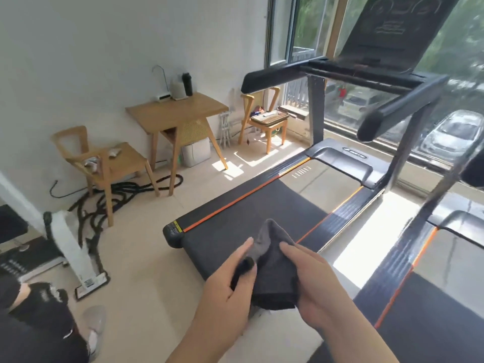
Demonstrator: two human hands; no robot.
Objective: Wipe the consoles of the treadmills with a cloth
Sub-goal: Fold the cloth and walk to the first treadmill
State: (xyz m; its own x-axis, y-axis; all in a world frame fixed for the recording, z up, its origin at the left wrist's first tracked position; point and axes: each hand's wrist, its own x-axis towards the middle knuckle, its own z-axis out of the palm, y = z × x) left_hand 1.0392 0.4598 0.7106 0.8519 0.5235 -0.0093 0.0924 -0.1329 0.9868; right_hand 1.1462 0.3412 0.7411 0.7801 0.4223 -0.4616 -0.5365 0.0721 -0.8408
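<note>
Low in the middle of the frame, both hands hold a dark grey cloth [275, 273] bunched between them. The left hand [225, 284] grips its left side, thumb on top and fingers curled into the fabric. The right hand [314, 286] clasps the right side, thumb laid over the fold. A peak of cloth sticks up just past the thumbs.

The cloth hangs above the rear end of the nearer treadmill [235, 218], whose belt runs up and right toward the window. Its console [392, 30] sits well apart from the hands, high in the upper right, tilted and dark, with black handrails [275, 77] reaching back on either side. A second treadmill [432, 323] lies along the right edge, and a sunlit strip of floor [366, 244] runs between the two decks.

To the left the pale floor is open up to a wooden chair [115, 163], a wooden worktop [178, 111] and a thick black rope [91, 205] coiled on the tiles. Another person [39, 323] in dark clothes is at the lower left corner.
</note>
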